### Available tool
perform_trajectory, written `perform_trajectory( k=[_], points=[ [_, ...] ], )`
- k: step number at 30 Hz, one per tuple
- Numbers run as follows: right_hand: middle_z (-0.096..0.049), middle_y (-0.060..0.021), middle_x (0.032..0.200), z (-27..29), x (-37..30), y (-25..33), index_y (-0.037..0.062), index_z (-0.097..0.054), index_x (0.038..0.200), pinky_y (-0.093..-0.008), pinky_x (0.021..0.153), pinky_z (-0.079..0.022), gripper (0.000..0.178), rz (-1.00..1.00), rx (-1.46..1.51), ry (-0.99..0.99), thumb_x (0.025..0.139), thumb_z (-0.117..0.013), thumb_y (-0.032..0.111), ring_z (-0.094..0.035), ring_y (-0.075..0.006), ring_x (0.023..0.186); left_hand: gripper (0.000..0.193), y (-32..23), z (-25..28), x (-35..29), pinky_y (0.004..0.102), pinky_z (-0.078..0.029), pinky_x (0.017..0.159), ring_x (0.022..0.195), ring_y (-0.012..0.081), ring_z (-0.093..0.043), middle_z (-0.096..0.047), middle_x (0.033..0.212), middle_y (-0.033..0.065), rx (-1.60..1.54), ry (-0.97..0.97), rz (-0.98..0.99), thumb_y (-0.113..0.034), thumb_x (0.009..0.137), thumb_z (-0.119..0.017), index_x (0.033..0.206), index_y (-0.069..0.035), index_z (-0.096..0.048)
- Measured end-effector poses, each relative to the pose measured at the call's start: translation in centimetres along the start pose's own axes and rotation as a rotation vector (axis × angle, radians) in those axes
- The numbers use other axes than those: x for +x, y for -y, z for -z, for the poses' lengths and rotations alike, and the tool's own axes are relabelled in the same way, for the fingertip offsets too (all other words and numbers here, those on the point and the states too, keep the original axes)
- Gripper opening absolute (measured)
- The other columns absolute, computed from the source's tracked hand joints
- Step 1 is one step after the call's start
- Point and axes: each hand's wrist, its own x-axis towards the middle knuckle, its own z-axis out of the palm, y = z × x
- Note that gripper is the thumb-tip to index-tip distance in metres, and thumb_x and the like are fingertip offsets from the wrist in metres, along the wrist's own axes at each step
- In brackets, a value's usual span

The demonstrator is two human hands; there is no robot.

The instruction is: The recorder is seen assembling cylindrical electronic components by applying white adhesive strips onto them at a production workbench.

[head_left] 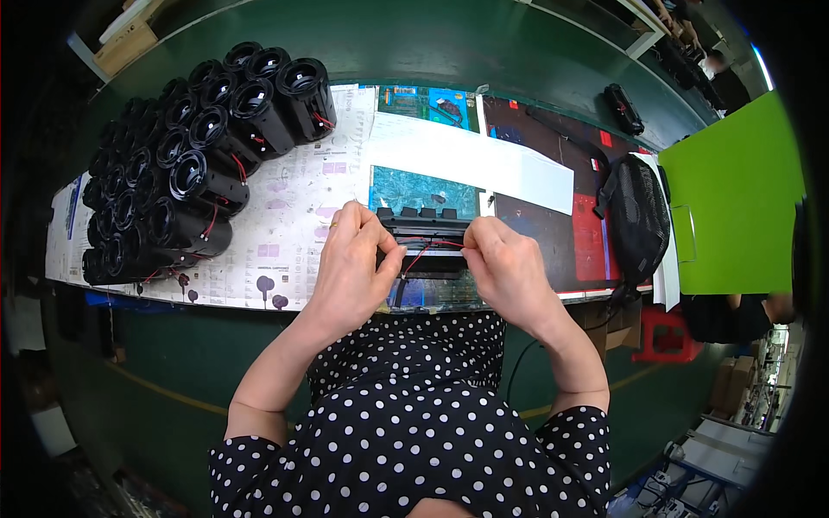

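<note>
At the near edge of the table, a long black plastic housing (429,224) with several tabs along its far side lies between my hands. Thin red wires (420,257) run across it, and a dark cable end hangs toward the table edge. My left hand (348,269) is closed at the housing's left end, thumb and forefinger pinched by the wires; its fingertips partly hide what they grip. At the right end, my right hand (511,269) is closed too, pinching a red wire between thumb and forefinger.
Many black cylindrical speaker housings (253,101) with red wires stand clustered at left. White card (527,177) lies behind my hands. A black mesh bag (641,216) and a green panel (730,198) are at right, a red stool (667,337) below. People work at the far right.
</note>
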Motion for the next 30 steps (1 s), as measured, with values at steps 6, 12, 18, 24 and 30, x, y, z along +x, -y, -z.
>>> perform_trajectory(
  k=[6, 12, 18, 24, 30],
  points=[
    [-0.062, -0.0153, 0.088, -0.7, -0.3, 0.2, 0.0022, -0.058, 0.1, -0.0511, 0.064, -0.057, 0.013, 0.029, -0.117, -0.044, 0.093, -0.069, 0.0, -0.07, -0.0404, 0.074, 0.014, -0.2, 0.1, 0.1, 0.0394, -0.051, 0.087, 0.097, 0.0269, -0.058, -0.053, 0.105, 0.0133, -0.059, 0.012, 0.022, -0.001, 0.093, -0.077, 0.091, 0.004, -0.065],
    [-0.06, -0.0086, 0.089, -1.0, -1.4, 1.0, 0.0052, -0.064, 0.097, -0.0426, 0.062, -0.055, 0.017, 0.003, -0.456, -0.078, 0.085, -0.076, 0.003, -0.071, -0.0294, 0.08, 0.018, -0.9, 0.6, 0.1, 0.0402, -0.05, 0.082, 0.093, 0.029, -0.059, -0.055, 0.099, 0.0139, -0.007, 0.017, 0.113, 0.0, 0.091, -0.081, 0.095, 0.003, -0.063],
    [-0.071, -0.012, 0.124, -1.8, -3.0, -0.1, 0.0056, -0.076, 0.097, -0.0488, 0.095, -0.051, 0.023, 0.163, -0.216, -0.355, 0.076, -0.085, 0.005, -0.067, -0.0391, 0.117, 0.029, -0.3, -0.7, -1.2, 0.0479, -0.051, 0.092, 0.111, 0.0375, -0.06, -0.061, 0.109, 0.013, 0.232, -0.184, -0.375, -0.005, 0.079, -0.089, 0.102, -0.004, -0.071],
    [-0.07, -0.0113, 0.129, -5.0, -1.7, -0.9, 0.0066, -0.076, 0.096, -0.0498, 0.103, -0.049, 0.022, 0.174, -0.007, -0.378, 0.076, -0.086, 0.006, -0.064, -0.0373, 0.126, 0.035, 1.2, -4.1, -0.8, 0.0492, -0.053, 0.1, 0.124, 0.0406, -0.058, -0.06, 0.116, 0.0123, 0.259, -0.226, -0.518, -0.007, 0.074, -0.092, 0.105, -0.007, -0.076],
    [-0.073, -0.0105, 0.126, -4.9, -0.7, -2.0, 0.0054, -0.07, 0.092, -0.0502, 0.102, -0.051, 0.024, 0.225, 0.068, -0.315, 0.077, -0.088, 0.008, -0.066, -0.0378, 0.125, 0.034, 1.7, -3.3, 0.2, 0.049, -0.056, 0.094, 0.12, 0.0401, -0.061, -0.058, 0.112, 0.0138, 0.19, -0.161, -0.469, -0.012, 0.074, -0.095, 0.098, -0.004, -0.072]
  ],
)
